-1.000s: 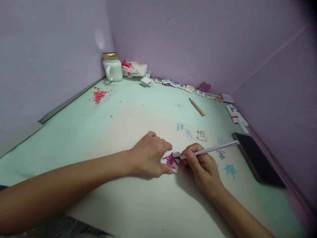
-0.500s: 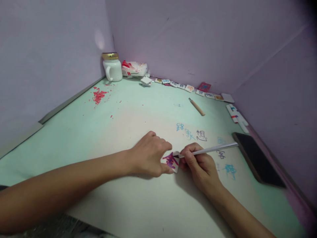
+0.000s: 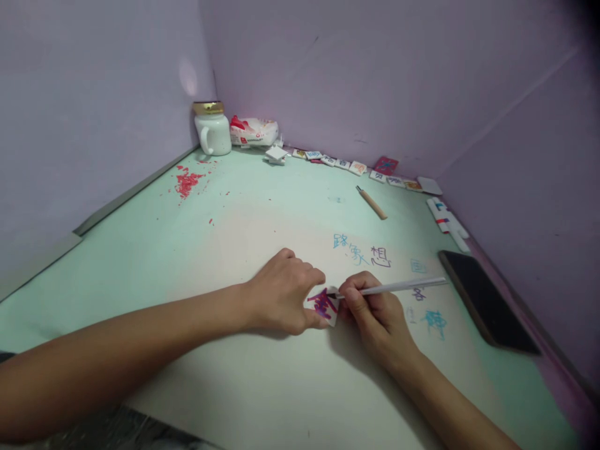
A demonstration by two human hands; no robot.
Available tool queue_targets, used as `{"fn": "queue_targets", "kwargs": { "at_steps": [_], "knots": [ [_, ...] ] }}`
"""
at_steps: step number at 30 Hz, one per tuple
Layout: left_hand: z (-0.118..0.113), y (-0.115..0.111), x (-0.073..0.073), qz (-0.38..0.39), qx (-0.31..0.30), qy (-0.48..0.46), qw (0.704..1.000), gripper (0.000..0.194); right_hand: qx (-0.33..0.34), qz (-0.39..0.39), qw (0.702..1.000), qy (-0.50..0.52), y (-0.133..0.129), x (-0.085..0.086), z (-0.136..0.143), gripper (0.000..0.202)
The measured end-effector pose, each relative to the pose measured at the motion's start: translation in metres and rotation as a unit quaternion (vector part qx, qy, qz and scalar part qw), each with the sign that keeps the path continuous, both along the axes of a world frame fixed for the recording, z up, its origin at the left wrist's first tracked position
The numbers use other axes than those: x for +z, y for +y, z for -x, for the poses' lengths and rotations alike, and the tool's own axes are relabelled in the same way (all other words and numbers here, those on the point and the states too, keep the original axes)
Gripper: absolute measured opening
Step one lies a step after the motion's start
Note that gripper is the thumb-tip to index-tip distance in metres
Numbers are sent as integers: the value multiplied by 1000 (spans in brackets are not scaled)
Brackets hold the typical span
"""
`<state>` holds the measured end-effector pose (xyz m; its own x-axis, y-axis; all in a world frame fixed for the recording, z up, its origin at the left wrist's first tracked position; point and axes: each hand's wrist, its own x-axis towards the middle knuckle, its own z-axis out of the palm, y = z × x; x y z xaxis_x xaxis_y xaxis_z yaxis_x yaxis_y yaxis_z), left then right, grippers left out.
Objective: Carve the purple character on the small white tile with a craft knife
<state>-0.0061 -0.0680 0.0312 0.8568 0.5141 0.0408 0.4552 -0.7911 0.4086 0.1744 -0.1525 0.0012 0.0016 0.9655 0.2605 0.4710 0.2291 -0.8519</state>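
On the table lies a small white square tile (image 3: 331,317) with a purple and red written character on its face. My left hand (image 3: 285,294) grips it by two edges, thumb on the near side and index finger on the far side. A slim, silvery-white pen-like tool (image 3: 403,285) rests in the closed fingers of my right hand (image 3: 377,309), held as one holds a pen. Its dark tip meets the tile's upper right part; whether it is a pen or a carving knife I cannot tell. The far end points right, toward the phone.
A black phone (image 3: 487,303) lies at the right. Beyond the hands are a wooden-handled gouge (image 3: 372,203), a row of small tiles (image 3: 342,164) along the wall, white blocks (image 3: 447,224), a lidded mug (image 3: 213,131), a tissue pack (image 3: 254,132) and red shavings (image 3: 187,183). Characters mark the tabletop.
The right hand has tilted the tool slightly, its far end dropping a little and shifting left. My left hand keeps the tile in the same place.
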Motion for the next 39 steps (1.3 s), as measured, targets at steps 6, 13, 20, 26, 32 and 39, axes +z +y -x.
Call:
{"fn": "queue_targets", "kwargs": {
  "at_steps": [6,13,20,26,32,39],
  "knots": [
    [0,0,0,-3,-1,-4,1000,39,-1,2,1000,0,-2,1,0,28],
    [1,0,0,-4,-2,-8,1000,37,5,1,1000,7,-2,1,1,19],
    [0,0,-1,-4,1,-10,1000,38,-21,34,995,90,-3,-1,0,35],
    [1,1,-6,-14,10,-30,999,40,-96,47,976,192,4,2,2,31],
    [4,8,-12,-70,58,-110,990,36,-151,54,943,292,18,3,-2,32],
    [17,9,5,-153,139,-214,954,58,-167,59,918,354,23,7,-1,38]
  ]
}}
